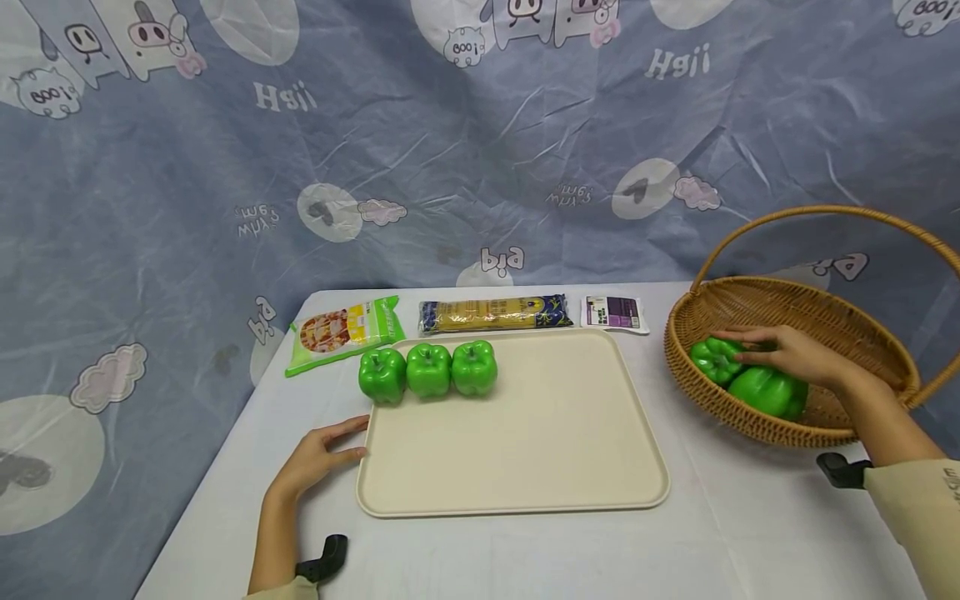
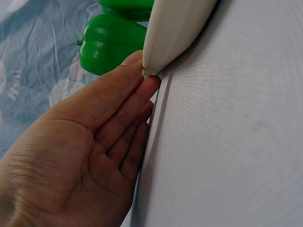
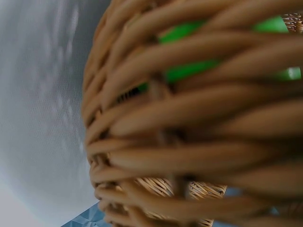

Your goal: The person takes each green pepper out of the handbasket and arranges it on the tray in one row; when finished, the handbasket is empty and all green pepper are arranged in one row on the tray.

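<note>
My left hand (image 1: 318,457) rests at the left edge of a cream tray (image 1: 525,450); in the left wrist view its thumb and forefinger touch the rim with the fingers fairly straight. Three green bell peppers (image 1: 428,370) stand in a row along the tray's back left. On the right, my right hand (image 1: 798,354) reaches into a wicker basket (image 1: 840,312) and grips a green bell pepper (image 1: 712,362) between fingers and thumb. Just below that hand lies another green pepper (image 1: 768,393). Basket weave (image 3: 203,113) fills the right wrist view and hides the hand there.
Behind the tray lie a green snack bag (image 1: 341,333), a long pack of noodles (image 1: 495,314) and a small white-and-purple packet (image 1: 613,313). The basket's tall handle (image 1: 825,210) arches over it. A patterned blue curtain (image 1: 450,167) hangs behind the white table (image 1: 510,558).
</note>
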Tool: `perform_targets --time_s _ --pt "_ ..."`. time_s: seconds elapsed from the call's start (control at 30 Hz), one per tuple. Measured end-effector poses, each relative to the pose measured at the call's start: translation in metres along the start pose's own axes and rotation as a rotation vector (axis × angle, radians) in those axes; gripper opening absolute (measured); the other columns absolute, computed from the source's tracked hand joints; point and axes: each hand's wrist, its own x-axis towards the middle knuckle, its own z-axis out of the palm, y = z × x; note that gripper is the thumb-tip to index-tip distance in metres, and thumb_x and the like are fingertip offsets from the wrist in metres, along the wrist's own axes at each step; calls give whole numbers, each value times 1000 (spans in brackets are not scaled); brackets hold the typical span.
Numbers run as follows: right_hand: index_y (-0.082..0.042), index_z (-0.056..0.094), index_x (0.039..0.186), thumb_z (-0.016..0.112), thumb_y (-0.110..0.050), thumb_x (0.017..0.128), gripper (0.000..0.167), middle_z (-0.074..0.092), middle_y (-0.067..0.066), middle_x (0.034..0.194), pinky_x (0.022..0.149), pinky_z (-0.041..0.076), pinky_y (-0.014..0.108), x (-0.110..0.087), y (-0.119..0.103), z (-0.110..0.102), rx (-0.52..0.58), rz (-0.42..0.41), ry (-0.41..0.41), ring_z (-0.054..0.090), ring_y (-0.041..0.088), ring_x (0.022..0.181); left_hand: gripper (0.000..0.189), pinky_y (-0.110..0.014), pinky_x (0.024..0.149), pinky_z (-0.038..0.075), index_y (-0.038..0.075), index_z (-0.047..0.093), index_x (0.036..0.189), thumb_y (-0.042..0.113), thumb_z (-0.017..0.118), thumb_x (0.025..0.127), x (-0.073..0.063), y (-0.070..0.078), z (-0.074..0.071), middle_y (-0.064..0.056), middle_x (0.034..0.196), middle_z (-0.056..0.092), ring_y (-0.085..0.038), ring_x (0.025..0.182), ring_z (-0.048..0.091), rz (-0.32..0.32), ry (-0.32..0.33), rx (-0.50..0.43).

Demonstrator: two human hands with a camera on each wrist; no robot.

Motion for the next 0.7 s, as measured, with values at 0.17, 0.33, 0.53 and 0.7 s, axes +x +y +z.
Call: perform_targets --time_s 0.17,0.33,0.53,0.7 --pt "-11 56 129 61 -23 90 41 46 -12 129 72 43 17 0 1 0 17 -15 -2 37 -17 102 56 -50 106 25 19 61 124 34 78 73 1 0 0 4 127 56 -22 129 38 -3 2 8" --pt "-14 56 130 60 -20 91 39 50 -15 125 73 42 18 -1 2 0 -14 -27 43 42 -11 102 56 -51 106 25 19 60 124 34 78 73 1 1 0 4 127 56 -23 129 38 -8 2 7" --pt "-15 56 129 59 -18 92 38 46 -24 121 72 42 20 -2 5 0 -47 -30 76 39 -15 100 57 -51 106 24 19 60 124 34 78 73 0 2 0 4 127 56 -23 129 38 -16 3 -3" --pt "-14 56 129 58 -18 92 37 46 -24 122 79 44 35 -2 4 1 -49 -16 75 42 -7 105 56 -51 106 25 18 60 124 33 78 73 0 2 1 4 127 56 -22 129 38 -9 3 -4"
